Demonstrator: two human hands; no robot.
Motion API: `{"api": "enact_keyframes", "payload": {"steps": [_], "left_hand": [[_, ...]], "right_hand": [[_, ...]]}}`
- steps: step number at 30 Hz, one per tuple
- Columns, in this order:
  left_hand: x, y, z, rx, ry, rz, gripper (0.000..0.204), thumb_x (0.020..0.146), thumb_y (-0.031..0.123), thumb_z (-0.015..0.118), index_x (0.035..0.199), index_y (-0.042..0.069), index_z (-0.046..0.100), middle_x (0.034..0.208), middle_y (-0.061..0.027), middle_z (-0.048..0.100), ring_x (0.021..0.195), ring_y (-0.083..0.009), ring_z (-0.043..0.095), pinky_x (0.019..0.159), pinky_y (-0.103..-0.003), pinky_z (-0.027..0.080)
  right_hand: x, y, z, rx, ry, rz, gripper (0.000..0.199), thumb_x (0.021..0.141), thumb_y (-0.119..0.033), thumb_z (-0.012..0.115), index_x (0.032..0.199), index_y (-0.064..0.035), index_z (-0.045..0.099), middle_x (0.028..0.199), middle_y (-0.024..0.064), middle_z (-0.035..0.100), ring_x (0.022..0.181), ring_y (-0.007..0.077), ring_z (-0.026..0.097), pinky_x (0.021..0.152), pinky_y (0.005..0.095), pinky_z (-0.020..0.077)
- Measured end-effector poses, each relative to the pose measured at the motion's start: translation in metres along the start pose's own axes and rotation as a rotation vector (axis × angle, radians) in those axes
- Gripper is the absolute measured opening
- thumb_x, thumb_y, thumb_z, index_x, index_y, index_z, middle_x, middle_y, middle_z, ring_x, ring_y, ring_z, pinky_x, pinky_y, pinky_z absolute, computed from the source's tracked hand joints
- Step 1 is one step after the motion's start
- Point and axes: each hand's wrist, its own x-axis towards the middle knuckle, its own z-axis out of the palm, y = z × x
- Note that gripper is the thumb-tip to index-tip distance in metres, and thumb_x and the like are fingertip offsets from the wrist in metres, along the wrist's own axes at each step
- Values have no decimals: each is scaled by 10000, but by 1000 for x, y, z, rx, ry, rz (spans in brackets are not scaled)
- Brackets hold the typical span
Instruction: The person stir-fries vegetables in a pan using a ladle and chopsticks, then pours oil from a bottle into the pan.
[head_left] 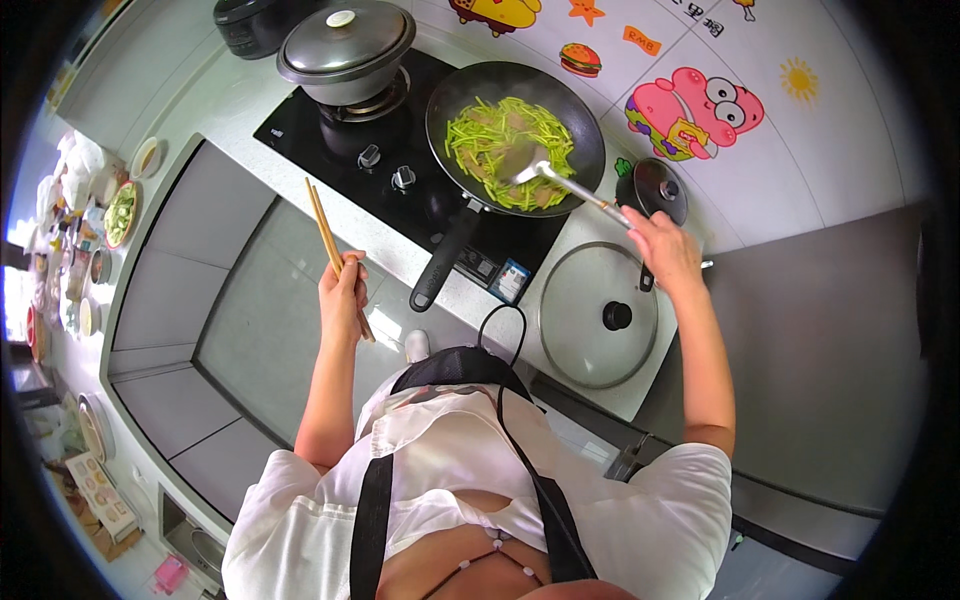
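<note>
My right hand [665, 250] grips the handle of a metal spatula [590, 196], whose head rests among the food in a dark wok [590, 130]. Thin green strips with brownish pieces, perhaps meat, make up the food [500, 140]; they lie spread over the wok's bottom. The wok stands on the right side of a black gas hob [310, 140], its long black handle pointing toward me. Held upright in my closed left hand [343, 295] is a pair of wooden chopsticks [322, 225], in front of the counter and apart from the wok.
A lidded pot [345, 85] sits on the left burner. Right of the hob lies a glass lid [585, 320], with a small dark pan [650, 190] behind it. Several bowls and a plate of sliced green food [121, 213] stand along the left counter. A grey panel [820, 350] rises at right.
</note>
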Motion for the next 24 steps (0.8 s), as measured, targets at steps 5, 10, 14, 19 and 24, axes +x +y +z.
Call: {"api": "enact_keyframes", "payload": {"steps": [5, 10, 14, 19, 24], "left_hand": [[4, 0, 10, -3, -27, -4, 163, 902, 188, 454, 949, 49, 526, 670, 16, 468, 399, -30, 288, 366, -188, 218], [7, -5, 12, -3, -41, -1, 163, 904, 187, 452, 946, 50, 528, 668, 16, 467, 396, -30, 289, 364, -190, 213], [6, -5, 5, -4, -9, -10, 161, 905, 188, 451, 948, 56, 533, 673, 22, 468, 401, -29, 282, 368, -189, 212], [7, -7, -6, -17, 2, -14, 163, 906, 199, 454, 953, 67, 539, 677, 31, 470, 413, -25, 272, 372, -191, 196], [12, -5, -11, -34, -19, -24, 157, 904, 194, 459, 953, 67, 537, 677, 27, 473, 408, -25, 269, 365, -188, 187]], "right_hand": [[2, 34, -45, 312, -60, 228, 292, 764, -270, 619, 1019, -135, 577, 708, 133, 585, 676, 321, 566, 609, 389, 444], [17, 21, -120, 102, -207, 173, 211, 670, -182, 677, 843, -71, 629, 694, 125, 601, 663, 286, 572, 613, 369, 442], [31, -8, -136, -139, -213, 117, 173, 641, -177, 698, 788, -93, 663, 724, 101, 621, 713, 275, 597, 633, 380, 468], [59, -19, -108, -177, -351, 86, 178, 671, -195, 689, 789, -75, 629, 733, 95, 622, 734, 282, 601, 637, 383, 471], [69, -22, -73, -134, -173, 107, 253, 681, -256, 695, 831, -80, 593, 738, 112, 618, 740, 285, 603, 633, 394, 467]]}}
